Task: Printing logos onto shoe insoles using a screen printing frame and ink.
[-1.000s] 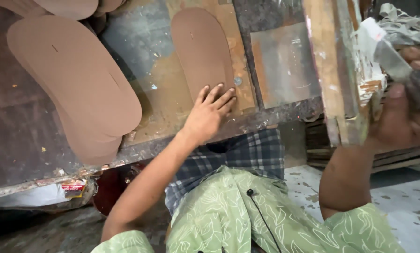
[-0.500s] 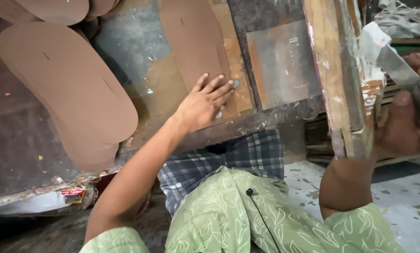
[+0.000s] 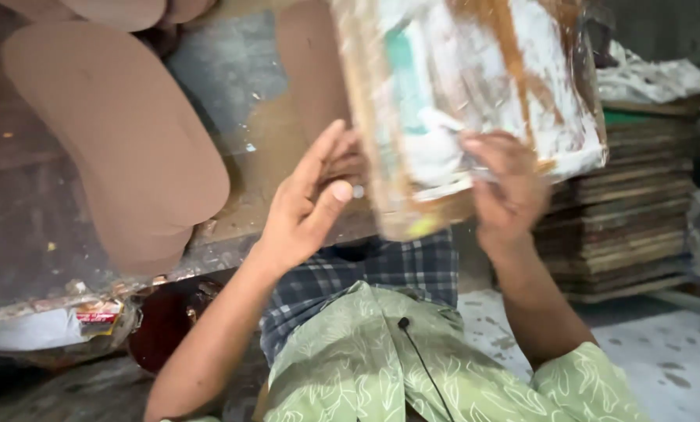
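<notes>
Both hands are gripping the paint-smeared wooden board (image 3: pixel 475 101): left hand (image 3: pixel 315 199) cupping its edge, right hand (image 3: pixel 506 184) clamped; brown foam sole cutout (image 3: pixel 116 133) is lying untouched at left.

The light is soft and even, moderately bright, with no hard shadows. The left side of the table (image 3: pixel 22 234) falls into dimness, and the lower left corner is nearly dark. The smeared board (image 3: pixel 475 101) held up close is motion-blurred, its edges streaked, and both hands, left (image 3: pixel 311 203) and right (image 3: pixel 506 187), are slightly soft. The brown soles (image 3: pixel 123 141) stay fairly sharp. No glare shows.
</notes>
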